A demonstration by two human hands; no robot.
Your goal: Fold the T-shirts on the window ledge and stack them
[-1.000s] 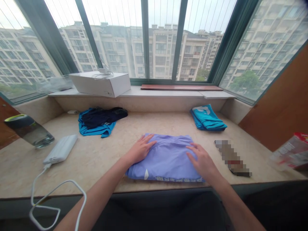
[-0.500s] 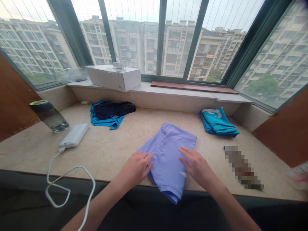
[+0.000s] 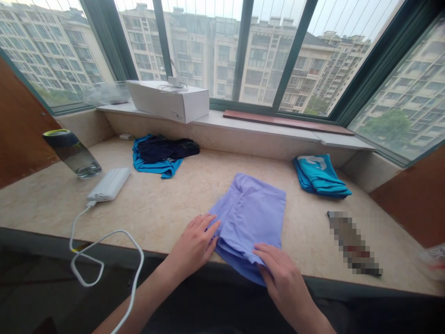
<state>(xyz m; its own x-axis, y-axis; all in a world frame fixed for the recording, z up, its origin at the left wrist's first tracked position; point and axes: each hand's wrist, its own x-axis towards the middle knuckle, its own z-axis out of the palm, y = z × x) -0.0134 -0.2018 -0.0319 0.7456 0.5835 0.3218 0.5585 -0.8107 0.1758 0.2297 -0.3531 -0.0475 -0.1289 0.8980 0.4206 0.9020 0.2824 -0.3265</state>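
Right hand (image 3: 287, 280) closes lightly on the near right corner of a lavender garment (image 3: 257, 211), fingers lying over the cloth and thumb tucked at its near edge. Left hand (image 3: 194, 243) is open, its slightly spread fingertips resting on the garment's left edge, thumb beside the cloth. Between the two, the garment lies folded on a stone-patterned ledge (image 3: 167, 204) — its near edge, where layers part a little, reaches over the ledge's front.

To the right of the garment lies a long, narrow item (image 3: 354, 243), pixelated, so I cannot tell what it is. Behind that sits a folded teal cloth (image 3: 321, 176) with a white mark. Farther back on the left, a dark navy cloth (image 3: 165, 149) lies loosely on top of a bright blue cloth (image 3: 163, 168).

Left of these, a white brick-shaped device (image 3: 109, 184) has a white cable (image 3: 141, 260) plugged into its near end, looping down past the ledge. Just beyond it leans a clear bottle (image 3: 81, 160) with a dark top. On the raised sill (image 3: 215, 118) stand a white box (image 3: 160, 99) and — farther right — a reddish board (image 3: 288, 123), below the windows.
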